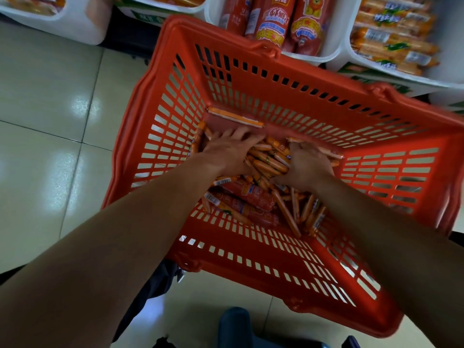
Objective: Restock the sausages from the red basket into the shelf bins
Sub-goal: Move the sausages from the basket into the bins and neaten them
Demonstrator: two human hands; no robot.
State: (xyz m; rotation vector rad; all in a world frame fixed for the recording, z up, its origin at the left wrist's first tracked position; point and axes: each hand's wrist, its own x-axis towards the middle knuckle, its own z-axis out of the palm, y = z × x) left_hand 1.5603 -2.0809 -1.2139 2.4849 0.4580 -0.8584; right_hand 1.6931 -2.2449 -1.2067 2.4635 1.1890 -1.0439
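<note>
Left arm: bare forearm, reaching forward and down from the lower left into the basket.
Left hand (226, 153): palm down on the left side of the heap; fingers (242, 136) extended and spread apart, lying flat on the sausages and pointing toward the far wall. No grip evident.
Thin sausages (267, 162): loose orange sticks heaped on the basket bottom, between and under both hands.
Thick sausages (247, 194): red-wrapped, lying in the basket on the near side of the heap, just below the hands; barcodes visible.
Flat pack (234, 118): orange-edged, leaning against the far inner wall just beyond the left fingertips.
Right arm: bare forearm, entering from the lower right and angled in toward the centre.
Right hand (310, 168): knuckles up on the right side of the heap; fingers curled down and clamped round a bunch of thin sausages. Fingertips buried, not visible.
Red basket (251, 89): slotted plastic, standing on the floor below the shelf, its far rim near the bins.
Floor (50, 126): pale glossy tiles with dark joints and light reflections.
Left bin (82, 26): white, upper left; contents blurred.
Middle bin (335, 31): white, holding upright fat red sausages (273, 21).
Right bin (371, 70): white, stacked with orange packs (394, 38) lying flat.
Near edge: dark clothing of the person, detail unclear.
</note>
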